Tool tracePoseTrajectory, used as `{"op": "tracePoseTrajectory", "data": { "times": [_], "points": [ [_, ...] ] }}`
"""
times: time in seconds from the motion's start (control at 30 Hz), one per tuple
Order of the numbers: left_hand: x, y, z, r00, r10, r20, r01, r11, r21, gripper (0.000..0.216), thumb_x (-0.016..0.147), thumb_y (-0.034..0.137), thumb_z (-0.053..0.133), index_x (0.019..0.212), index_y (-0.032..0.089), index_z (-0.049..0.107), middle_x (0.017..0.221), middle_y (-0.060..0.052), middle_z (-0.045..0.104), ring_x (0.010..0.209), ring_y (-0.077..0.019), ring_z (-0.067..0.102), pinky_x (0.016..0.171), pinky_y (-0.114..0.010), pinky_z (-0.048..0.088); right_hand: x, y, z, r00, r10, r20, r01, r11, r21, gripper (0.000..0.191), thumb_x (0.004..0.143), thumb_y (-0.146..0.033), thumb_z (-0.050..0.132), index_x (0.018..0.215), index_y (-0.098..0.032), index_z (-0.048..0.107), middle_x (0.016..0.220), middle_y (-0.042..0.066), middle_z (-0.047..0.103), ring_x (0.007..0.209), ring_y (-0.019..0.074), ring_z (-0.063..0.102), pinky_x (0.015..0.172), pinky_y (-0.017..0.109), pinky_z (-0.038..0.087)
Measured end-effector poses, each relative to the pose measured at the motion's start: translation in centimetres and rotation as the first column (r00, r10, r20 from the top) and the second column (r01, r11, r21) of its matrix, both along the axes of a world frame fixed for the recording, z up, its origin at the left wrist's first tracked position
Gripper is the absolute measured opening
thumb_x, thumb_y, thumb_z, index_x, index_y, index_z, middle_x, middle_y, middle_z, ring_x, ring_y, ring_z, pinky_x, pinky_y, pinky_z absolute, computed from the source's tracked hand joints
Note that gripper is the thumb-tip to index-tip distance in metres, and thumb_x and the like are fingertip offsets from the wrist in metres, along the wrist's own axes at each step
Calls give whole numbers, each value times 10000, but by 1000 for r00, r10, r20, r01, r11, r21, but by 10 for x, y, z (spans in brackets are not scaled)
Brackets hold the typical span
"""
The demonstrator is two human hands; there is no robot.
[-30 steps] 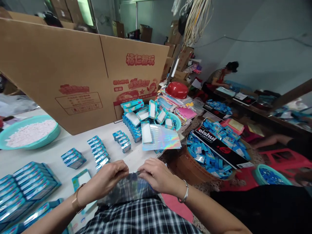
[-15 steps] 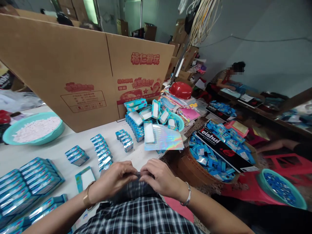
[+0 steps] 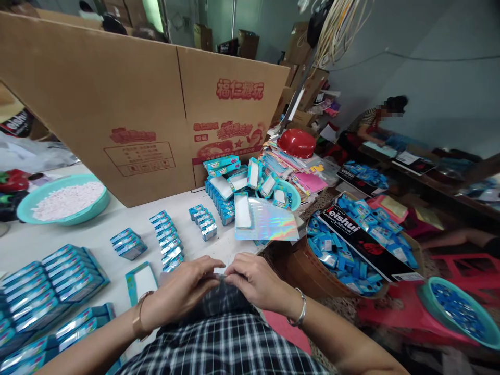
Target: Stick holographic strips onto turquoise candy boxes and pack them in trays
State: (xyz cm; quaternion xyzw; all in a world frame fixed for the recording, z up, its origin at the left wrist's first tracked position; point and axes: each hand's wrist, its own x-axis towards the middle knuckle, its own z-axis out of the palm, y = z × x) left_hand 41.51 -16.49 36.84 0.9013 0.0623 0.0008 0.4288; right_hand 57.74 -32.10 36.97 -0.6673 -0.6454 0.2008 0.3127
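A cluttered packing room, with a white table [image 3: 97, 239] running out ahead of the person and a tall cardboard sheet [image 3: 117, 104] standing as a wall behind it. Low at the near edge of the table, the left hand [image 3: 177, 291] and right hand [image 3: 255, 281] meet fingertip to fingertip, both curled and pinching the top edge of a clear plastic bag [image 3: 222, 297] that hangs against the person's checked shirt; what is inside the bag cannot be told. Just left of the left hand lies an open blue tray [image 3: 141, 281], and just ahead of both hands stand short rows of small blue boxes [image 3: 167, 242]. Farther ahead and slightly right, a holographic sheet [image 3: 269, 224] rests beside a heap of open blue cartons [image 3: 242, 182]. Well to the left is a teal bowl [image 3: 62, 200] of pale tablets. Right of the right hand, off the table, sits a brown basket [image 3: 312, 271] filled with blue packets.
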Motion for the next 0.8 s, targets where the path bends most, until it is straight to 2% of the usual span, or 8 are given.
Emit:
{"op": "tracePoseTrajectory", "data": {
  "times": [0.07, 0.13, 0.27, 0.33, 0.43, 0.57, 0.7, 0.8],
  "points": [
    [-1, -4, -2, 1000, -10, 27, 8, 997, 80, 279, 965, 344, 443, 1104, 236, 659, 943, -59, 639, 790, -165, 596, 714, -250, 421, 1, 2, -2, 999, 12, 51, -12, 1000, 7, 167, 948, -278, 549, 853, -188, 652, 802, 28, 618, 789, 156, 549, 692, 270, 388],
    [0, -5, -4, 999, -31, 33, 27, 992, 120, 285, 974, 313, 421, 1003, 221, 689, 882, -54, 629, 749, -151, 592, 686, -239, 409, 3, 4, -5, 995, 39, 97, -40, 999, 10, 190, 954, -296, 539, 850, -188, 656, 801, 31, 614, 789, 159, 544, 702, 277, 385],
    [3, 3, 0, 1000, -9, -4, 9, 999, 52, 337, 987, 325, 398, 860, 181, 675, 808, -39, 611, 707, -131, 569, 661, -227, 398, 11, 5, -8, 984, 86, 155, -91, 995, 26, 192, 930, -351, 583, 1015, -194, 655, 873, 35, 640, 860, 174, 559, 761, 298, 382],
    [5, 8, 5, 1000, -3, -22, 3, 1000, 6, 363, 989, 351, 393, 816, 174, 658, 781, -30, 601, 695, -127, 559, 651, -223, 397, 15, 5, -8, 976, 96, 197, -103, 994, 23, 200, 931, -358, 582, 1019, -191, 648, 866, 30, 647, 851, 172, 561, 761, 305, 369],
    [9, 9, 7, 1000, -9, -25, 11, 999, 48, 323, 983, 348, 407, 897, 181, 670, 835, -43, 618, 748, -146, 575, 689, -235, 411, 17, 9, -8, 960, 102, 261, -110, 994, 14, 179, 958, -316, 535, 903, -186, 646, 817, 24, 646, 806, 162, 556, 736, 308, 346],
    [15, 3, -1, 1000, -8, 14, 5, 985, 173, 280, 975, 344, 434, 1054, 216, 670, 906, -58, 638, 811, -170, 591, 715, -256, 402, 19, 14, -8, 954, 113, 276, -123, 992, 16, 191, 961, -292, 524, 860, -183, 645, 796, 26, 656, 795, 164, 560, 732, 309, 340],
    [18, 6, -4, 999, -24, 22, 19, 980, 198, 342, 997, 335, 378, 962, 209, 694, 816, -41, 616, 712, -140, 564, 649, -246, 371, 29, 13, -6, 960, 124, 251, -130, 991, 9, 168, 943, -325, 565, 923, -190, 662, 829, 15, 681, 810, 158, 576, 748, 300, 344],
    [20, 10, 0, 1000, -20, -16, 23, 981, 194, 370, 1004, 319, 352, 884, 190, 678, 795, -32, 599, 695, -131, 555, 646, -243, 368, 35, 12, -5, 945, 117, 307, -122, 993, -4, 199, 948, -332, 554, 866, -187, 662, 788, 12, 672, 776, 154, 564, 738, 305, 332]
  ]
}}
